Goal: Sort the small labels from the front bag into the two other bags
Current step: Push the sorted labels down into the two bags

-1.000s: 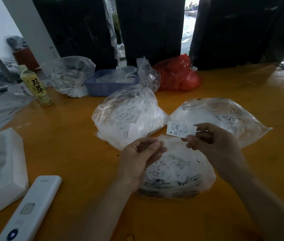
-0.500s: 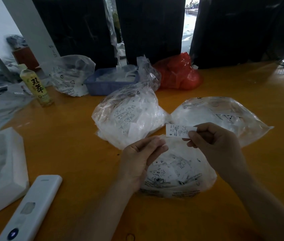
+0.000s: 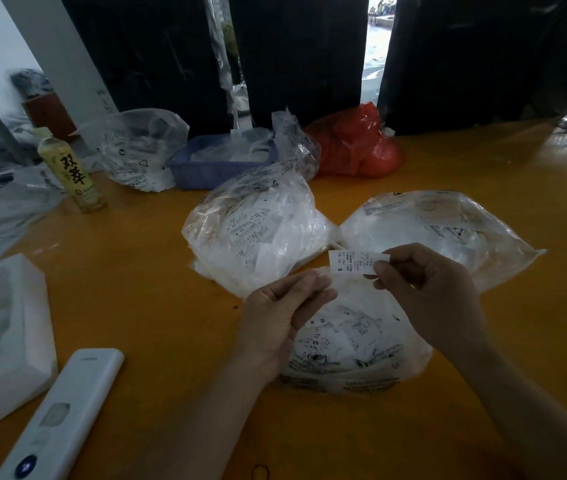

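Right hand [image 3: 427,292]: one small label [image 3: 355,263] is pinched by its right end between thumb and fingertips, held flat above the mouth of the front bag [image 3: 355,344], printed face up. An "S" can be read near its left end.

Left hand [image 3: 285,317]: fingers are loosely curled at the front bag's upper left rim; whether plastic or another label is held there cannot be told.

Front bag lies near the front edge of the tabletop [image 3: 143,282], about centre, with many labels left inside; "XS" and "S" marks show through the plastic. The left bag [image 3: 254,233] and the right bag [image 3: 441,233] lie just behind it, side by side, almost touching each other.

Step judged in hand: size mark being read before the drop. To be done well, the label should be kept flat and steady until the mark is certain, then carried fully over the matching bag's opening and released only inside it. Which bag takes "S" cannot be told. The front bag's mouth is best kept propped open for the following pick.
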### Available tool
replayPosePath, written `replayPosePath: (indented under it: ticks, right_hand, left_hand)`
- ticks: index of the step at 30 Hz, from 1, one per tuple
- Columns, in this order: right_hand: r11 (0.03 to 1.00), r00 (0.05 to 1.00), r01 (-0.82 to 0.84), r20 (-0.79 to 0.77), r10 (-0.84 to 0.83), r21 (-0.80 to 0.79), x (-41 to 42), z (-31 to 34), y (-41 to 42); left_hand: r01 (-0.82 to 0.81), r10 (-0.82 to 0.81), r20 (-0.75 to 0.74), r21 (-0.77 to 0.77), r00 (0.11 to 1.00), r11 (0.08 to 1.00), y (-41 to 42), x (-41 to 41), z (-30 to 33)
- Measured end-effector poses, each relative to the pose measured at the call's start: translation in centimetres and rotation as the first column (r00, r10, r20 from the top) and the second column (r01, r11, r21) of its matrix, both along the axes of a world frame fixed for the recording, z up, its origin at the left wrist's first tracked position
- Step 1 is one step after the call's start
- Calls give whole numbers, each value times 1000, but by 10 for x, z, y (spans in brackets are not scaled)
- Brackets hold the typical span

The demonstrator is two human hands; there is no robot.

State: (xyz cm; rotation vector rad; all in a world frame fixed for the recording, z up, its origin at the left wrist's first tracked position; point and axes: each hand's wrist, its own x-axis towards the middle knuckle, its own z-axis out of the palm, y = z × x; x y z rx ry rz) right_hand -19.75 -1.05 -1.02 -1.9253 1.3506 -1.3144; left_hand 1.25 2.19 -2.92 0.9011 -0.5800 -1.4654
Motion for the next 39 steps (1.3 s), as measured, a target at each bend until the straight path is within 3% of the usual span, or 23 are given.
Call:
replayPosePath:
  ticks: [12,18,24,31,35,39]
  right_hand:
    - [993,990,-115,-75,117,33,2,-1,3]
    - [986,973,-160,-161,164,37,4,0,6]
    - [992,992,-116,-40,117,42,7,-1,7]
    - [979,976,-202,-87,200,-14,18,-2,17]
    - [984,983,-174,-68,172,-26,18,-4,16]
    - [994,996,-93,-22,92,-52,15,-3,14]
  left_hand:
    - [-3,3,43,-2,999,1000,2,-3,2]
    - [3,12,242,-58,970,998,5,-7,5]
    - [27,-9,300,-57,954,998,10,-9,7]
    - [-1,19,371,-48,928,999,12,-14,10]
    - [-2,75,555,-130,828,992,16,-14,17]
    - [89,190,791,-294,582,952,18,-8,21]
